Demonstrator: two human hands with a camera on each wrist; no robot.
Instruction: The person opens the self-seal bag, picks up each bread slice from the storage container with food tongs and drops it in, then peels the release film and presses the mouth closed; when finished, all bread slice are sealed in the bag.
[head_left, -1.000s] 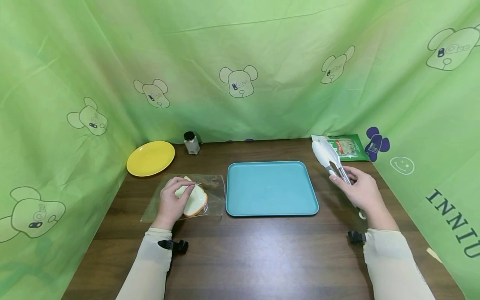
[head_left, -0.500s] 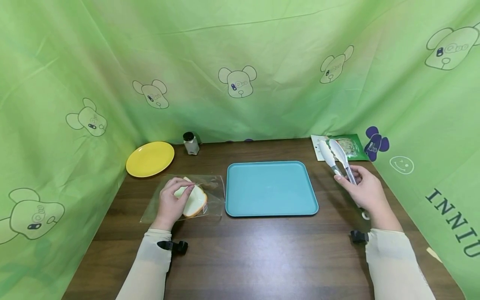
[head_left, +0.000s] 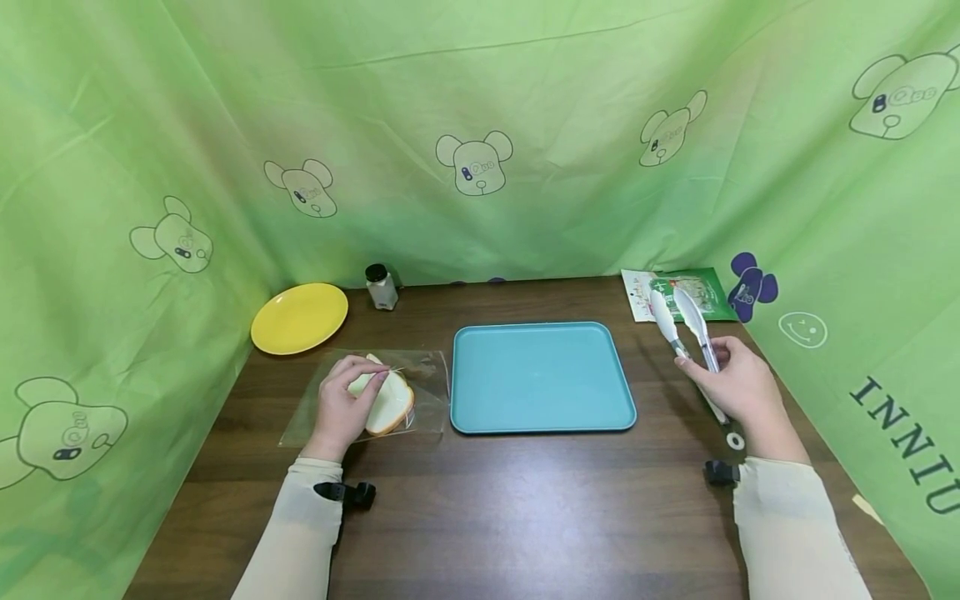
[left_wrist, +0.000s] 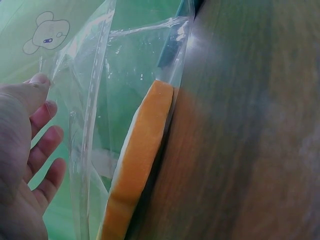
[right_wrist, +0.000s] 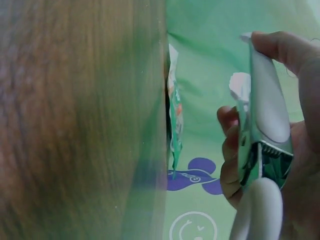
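Note:
In the head view my left hand (head_left: 347,404) pinches the upper layer of a clear plastic bag (head_left: 431,375) between thumb and fingertips. A bread slice (head_left: 394,403) with an orange crust lies inside the bag, partly behind the hand. The left wrist view shows the slice's crust (left_wrist: 142,150) edge-on and the bag's film lifted above it. My right hand (head_left: 738,379) grips metal tongs (head_left: 697,323) with white tips, holding them over the table on the right. The two tong arms stand apart with nothing between the tips. The right wrist view shows their pale grip (right_wrist: 270,95) and hinged end.
A blue tray (head_left: 543,379) lies mid-table between the hands. Behind on the left are a yellow plate (head_left: 300,319) and a black-capped jar (head_left: 382,287). A green packet (head_left: 712,283) lies at the back right, against the green curtain (head_left: 555,208).
My right hand has drawn the tongs slightly right and nearer to me, and their tips have moved off the packet's left part. The left hand and bag look nearly unchanged.

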